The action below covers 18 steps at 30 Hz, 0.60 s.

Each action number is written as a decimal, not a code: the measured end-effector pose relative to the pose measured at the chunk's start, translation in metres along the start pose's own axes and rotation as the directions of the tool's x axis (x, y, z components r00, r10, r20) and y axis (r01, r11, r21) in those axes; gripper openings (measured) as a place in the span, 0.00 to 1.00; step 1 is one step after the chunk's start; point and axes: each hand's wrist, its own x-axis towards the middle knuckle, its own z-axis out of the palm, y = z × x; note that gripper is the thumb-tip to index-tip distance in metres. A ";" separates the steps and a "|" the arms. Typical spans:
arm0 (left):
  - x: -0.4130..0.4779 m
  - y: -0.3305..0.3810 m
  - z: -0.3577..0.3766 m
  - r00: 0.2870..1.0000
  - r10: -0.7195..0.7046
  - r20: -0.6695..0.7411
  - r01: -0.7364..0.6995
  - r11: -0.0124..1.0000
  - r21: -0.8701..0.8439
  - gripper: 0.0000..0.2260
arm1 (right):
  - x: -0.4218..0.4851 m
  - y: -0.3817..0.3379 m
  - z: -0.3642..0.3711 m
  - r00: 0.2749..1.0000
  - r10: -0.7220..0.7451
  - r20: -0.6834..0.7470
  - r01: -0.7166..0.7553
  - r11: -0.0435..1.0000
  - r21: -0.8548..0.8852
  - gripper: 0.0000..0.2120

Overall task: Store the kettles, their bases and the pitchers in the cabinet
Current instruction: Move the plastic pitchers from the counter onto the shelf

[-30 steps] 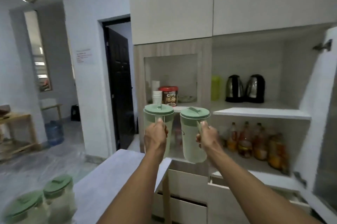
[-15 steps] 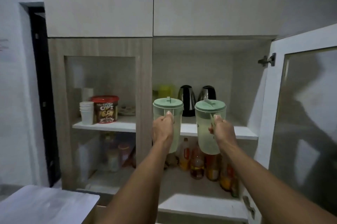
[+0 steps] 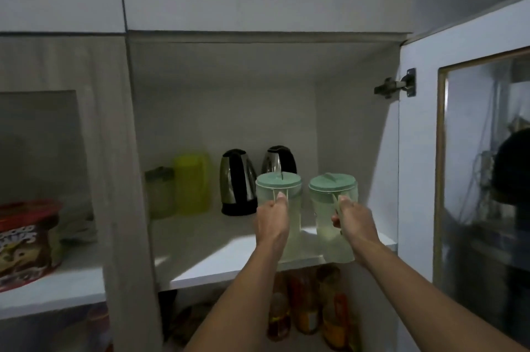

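Note:
My left hand [image 3: 272, 222] grips the handle of a pale green pitcher [image 3: 279, 188] with a green lid. My right hand [image 3: 354, 219] grips the handle of a second green-lidded pitcher [image 3: 332, 194]. Both pitchers are upright over the front right part of the white cabinet shelf [image 3: 206, 251]; whether they touch it I cannot tell. Behind them at the back of the shelf stand two steel and black kettles [image 3: 236, 182], [image 3: 279, 161]. A yellow pitcher [image 3: 191, 183] and a dim greenish pitcher [image 3: 159, 192] stand further left.
The cabinet door [image 3: 464, 151] with a glass pane stands open on the right. A wood-grain divider [image 3: 120, 168] bounds the compartment on the left, with a red snack tub [image 3: 27, 242] beyond it. Several bottles [image 3: 307, 305] fill the shelf below.
I have come closer to the cabinet. Both hands have carried the pitchers forward and up, from in front of the shelf edge to over the shelf.

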 end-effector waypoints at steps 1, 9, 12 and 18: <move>0.010 -0.006 0.012 0.999 -0.029 0.021 0.029 1.000 -0.005 0.16 | 0.013 0.006 0.003 1.000 0.019 -0.020 -0.019 1.000 -0.008 0.20; 0.118 -0.022 0.087 0.991 -0.130 -0.026 0.130 0.991 0.005 0.15 | 0.159 0.035 0.036 0.996 0.051 -0.073 -0.055 0.997 -0.060 0.17; 0.165 -0.030 0.107 0.982 -0.150 -0.113 0.168 0.971 0.170 0.17 | 0.215 0.049 0.055 0.995 0.080 -0.057 -0.086 0.991 -0.100 0.16; 0.232 -0.037 0.136 0.987 -0.070 -0.146 0.127 0.896 0.426 0.19 | 0.287 0.058 0.079 0.992 0.127 0.016 -0.125 0.989 -0.083 0.18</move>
